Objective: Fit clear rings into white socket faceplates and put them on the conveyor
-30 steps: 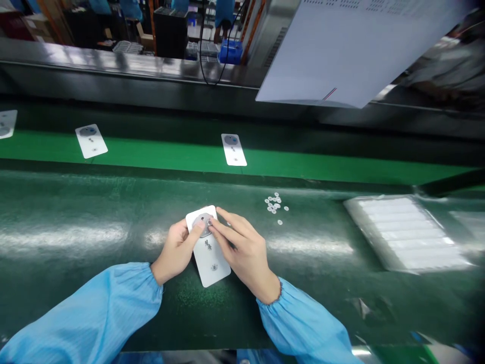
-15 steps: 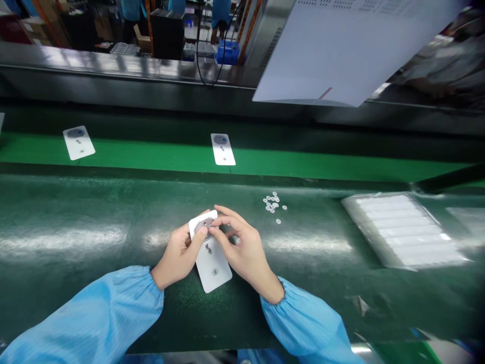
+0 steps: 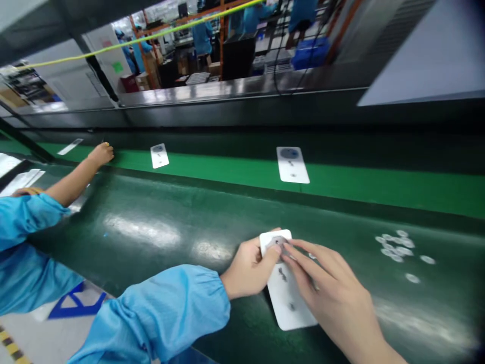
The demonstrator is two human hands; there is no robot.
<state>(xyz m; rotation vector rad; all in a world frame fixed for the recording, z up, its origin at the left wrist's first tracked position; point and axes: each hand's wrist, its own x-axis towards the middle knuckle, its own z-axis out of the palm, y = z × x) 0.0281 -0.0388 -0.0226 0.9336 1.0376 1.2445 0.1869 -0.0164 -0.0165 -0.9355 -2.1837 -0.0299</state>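
My left hand [image 3: 252,265] grips a white phone-shaped panel [image 3: 291,298] by its upper left edge, thumb on the front. The panel tilts above the green bench. Near its top sits a grey round patch [image 3: 276,242] with a dark dot; dark printed marks run below. My right hand [image 3: 329,283] has its fingertips pinched together at the right side of that patch; whatever they hold is hidden. Several small whitish discs [image 3: 396,246] lie loose on the bench to the right of my right hand.
Beyond the bench runs a green conveyor belt [image 3: 227,167] with similar panels [image 3: 293,165] on it. At the left a co-worker's hand [image 3: 101,153] reaches over the belt. A white sheet [image 3: 435,55] hangs at upper right. A metal ledge [image 3: 197,93] lies behind.
My view has swung left, bringing the co-worker's arm into sight and the clear-wrapped tray out of it. Both hands stay at the top of the panel.
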